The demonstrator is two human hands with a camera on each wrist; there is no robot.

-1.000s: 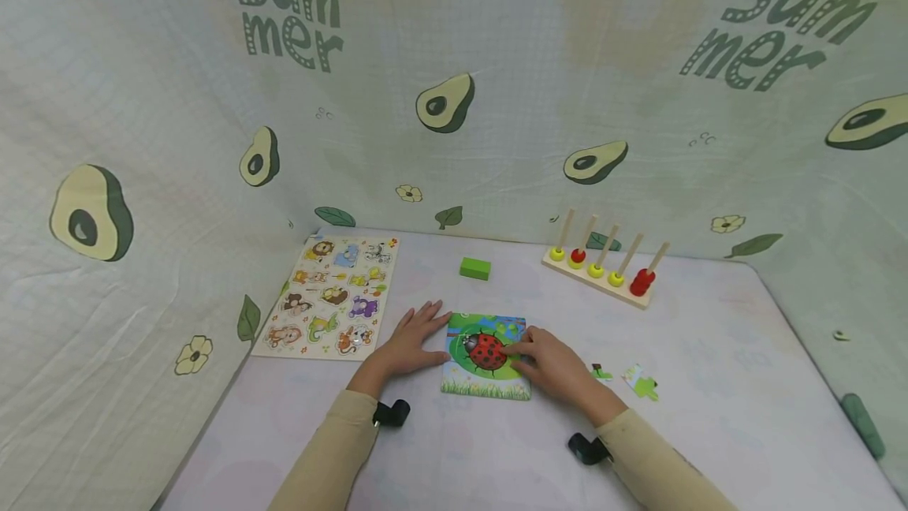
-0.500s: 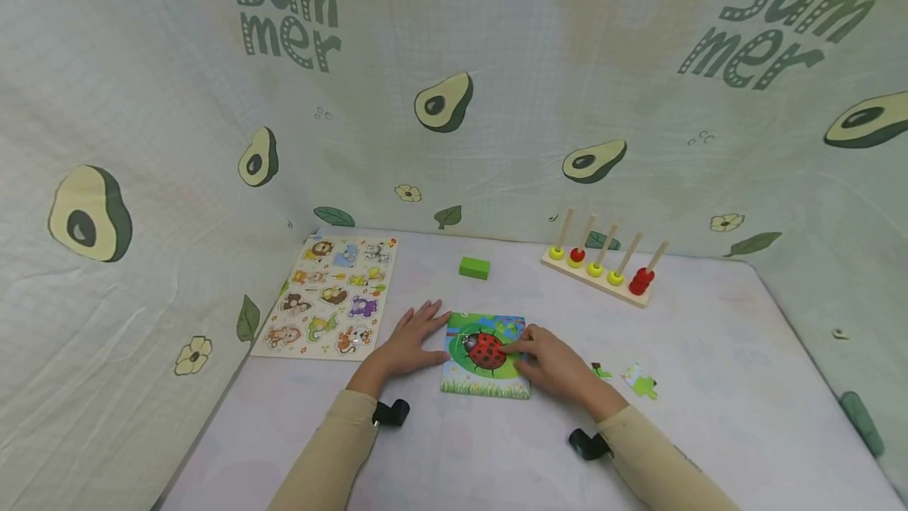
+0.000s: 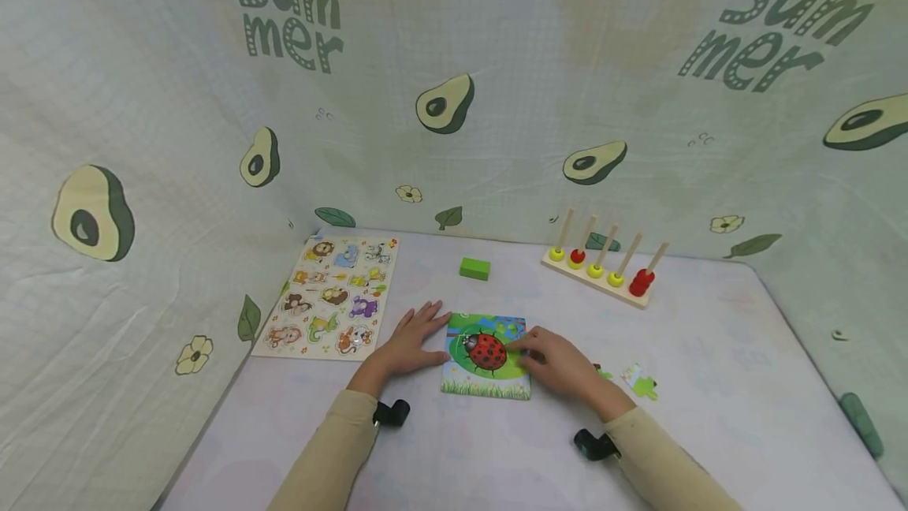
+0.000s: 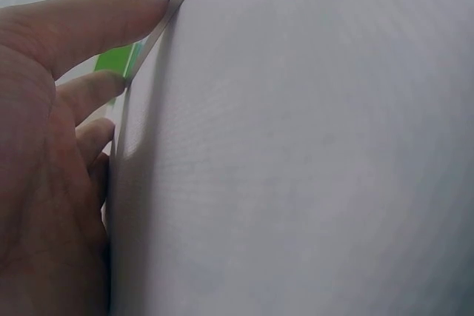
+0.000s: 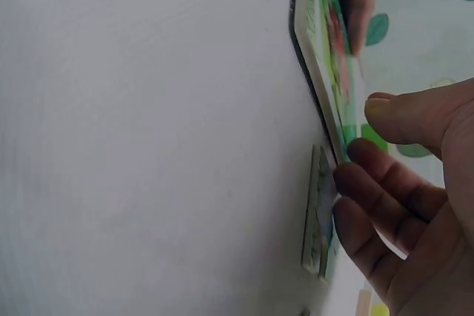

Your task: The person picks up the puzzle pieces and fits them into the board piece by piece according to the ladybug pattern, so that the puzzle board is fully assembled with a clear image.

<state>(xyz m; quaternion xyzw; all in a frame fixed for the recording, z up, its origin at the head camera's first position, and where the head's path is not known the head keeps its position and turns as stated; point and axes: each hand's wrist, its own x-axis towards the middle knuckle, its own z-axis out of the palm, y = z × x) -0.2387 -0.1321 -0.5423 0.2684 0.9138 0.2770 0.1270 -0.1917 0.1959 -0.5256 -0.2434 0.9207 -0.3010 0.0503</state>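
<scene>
A square ladybug jigsaw puzzle [image 3: 477, 385] lies flat in front of me, its red ladybug in the middle. My left hand [image 3: 407, 347] rests at its left side, fingers spread; in the left wrist view the thumb [image 4: 111, 20] and a fingertip touch the board's edge. At the right side, my right hand [image 3: 560, 365] reaches over the puzzle's border with bent fingers. In the right wrist view its thumb [image 5: 407, 116] stands apart from the fingers, with nothing pinched between them. Two loose puzzle pieces, one green and white [image 3: 641, 382] and one partly hidden [image 3: 603, 371], lie by the right wrist.
An animal peg puzzle board [image 3: 383, 290] lies at the left. Behind the ladybug puzzle sits a green block [image 3: 475, 268]. A wooden stacker [image 3: 603, 284] with upright pegs and red and yellow beads stands at the back right. A patterned cloth [image 3: 511, 132] walls the table.
My right hand has drawn slightly to the right, off the ladybug's body, so more of the picture shows. The left hand has stayed in place.
</scene>
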